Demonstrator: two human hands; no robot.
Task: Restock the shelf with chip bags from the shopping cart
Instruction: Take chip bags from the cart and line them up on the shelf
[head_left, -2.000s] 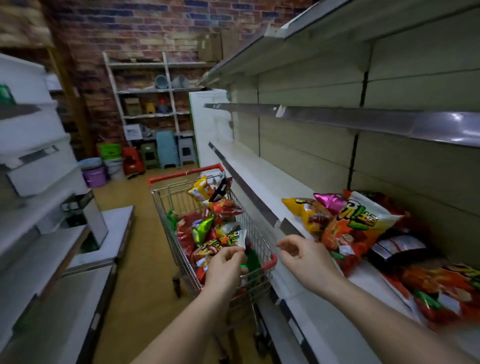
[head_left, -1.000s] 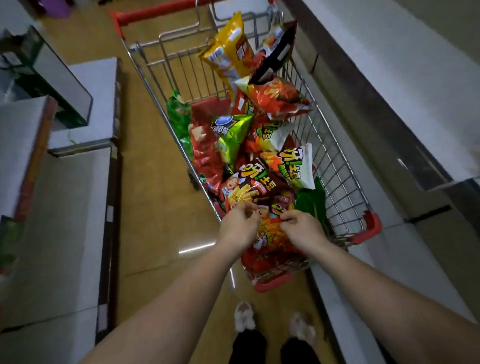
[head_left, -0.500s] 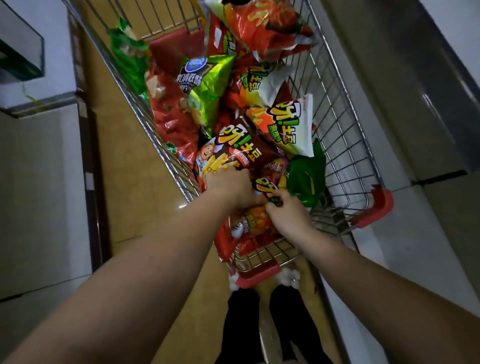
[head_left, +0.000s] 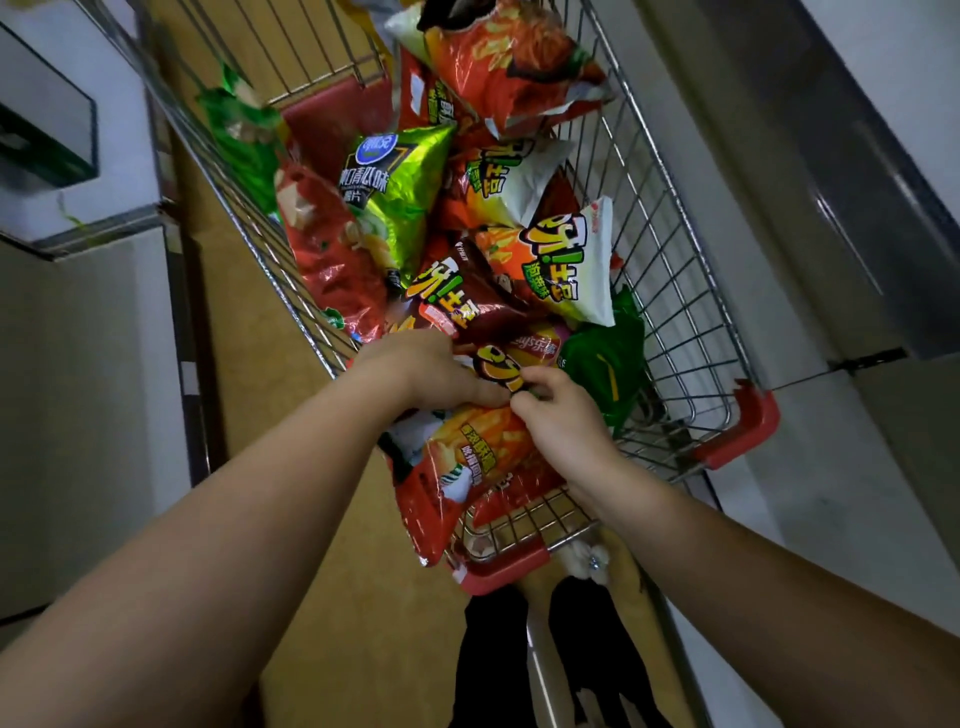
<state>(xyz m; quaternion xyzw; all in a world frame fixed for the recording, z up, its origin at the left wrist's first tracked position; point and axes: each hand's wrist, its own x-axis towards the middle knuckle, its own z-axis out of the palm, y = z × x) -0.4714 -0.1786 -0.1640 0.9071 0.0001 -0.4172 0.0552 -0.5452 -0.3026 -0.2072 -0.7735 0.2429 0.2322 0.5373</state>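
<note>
A wire shopping cart (head_left: 691, 312) with red corner bumpers stands below me, holding several chip bags. At its near end lies a red-orange chip bag (head_left: 467, 462) printed with fries. My left hand (head_left: 431, 371) and my right hand (head_left: 561, 421) both pinch the top edge of this bag, fingers closed on the foil. Just beyond it lie a dark red bag (head_left: 467, 296), a white-orange bag (head_left: 566, 260), a lime green bag (head_left: 395, 192) and a dark green bag (head_left: 602, 364). The shelf (head_left: 883, 156) runs along the right of the cart.
A low white display unit (head_left: 88, 364) lines the left side of the narrow tan floor aisle (head_left: 218, 270). My dark trouser legs and light shoes (head_left: 582, 566) are directly behind the cart's near rim. A long red bag (head_left: 332, 249) leans on the cart's left wall.
The view has tilted from the shelf down onto the cart. Both hands came off the shelf side, reached into the cart's near end and closed on the red-orange bag's top edge.
</note>
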